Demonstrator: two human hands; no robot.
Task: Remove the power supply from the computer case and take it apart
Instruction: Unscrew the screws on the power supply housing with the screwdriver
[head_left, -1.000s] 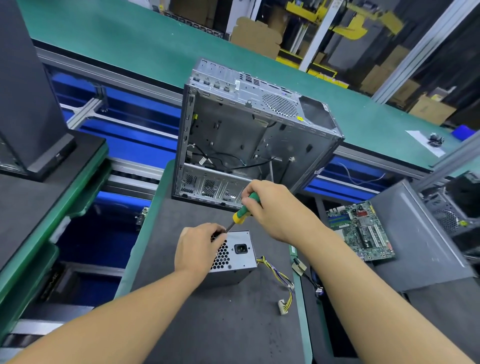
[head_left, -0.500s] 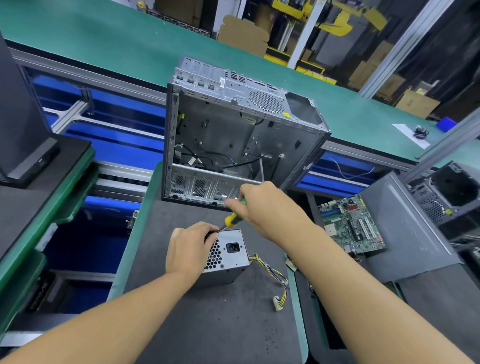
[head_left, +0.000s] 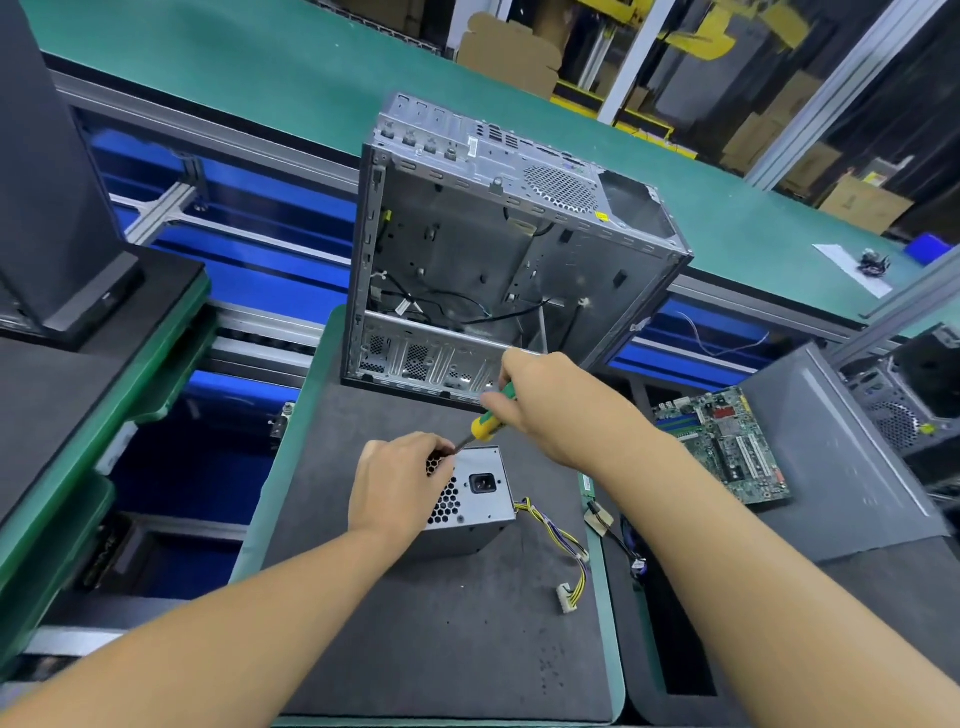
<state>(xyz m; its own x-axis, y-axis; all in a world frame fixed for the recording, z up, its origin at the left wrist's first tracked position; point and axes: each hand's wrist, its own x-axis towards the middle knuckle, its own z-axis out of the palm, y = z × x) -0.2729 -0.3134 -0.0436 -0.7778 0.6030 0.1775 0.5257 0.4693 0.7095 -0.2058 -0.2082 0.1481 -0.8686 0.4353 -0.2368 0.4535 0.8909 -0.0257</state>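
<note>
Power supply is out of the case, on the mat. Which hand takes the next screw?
Right. The right hand grips the screwdriver, with its tip at the top edge of the power supply. The left hand holds the power supply's grille side and is probably best left steadying it.

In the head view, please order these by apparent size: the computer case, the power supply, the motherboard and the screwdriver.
1. Computer case.
2. Motherboard and power supply: they look alike, and the left hand hides part of the supply.
3. Screwdriver.
</note>
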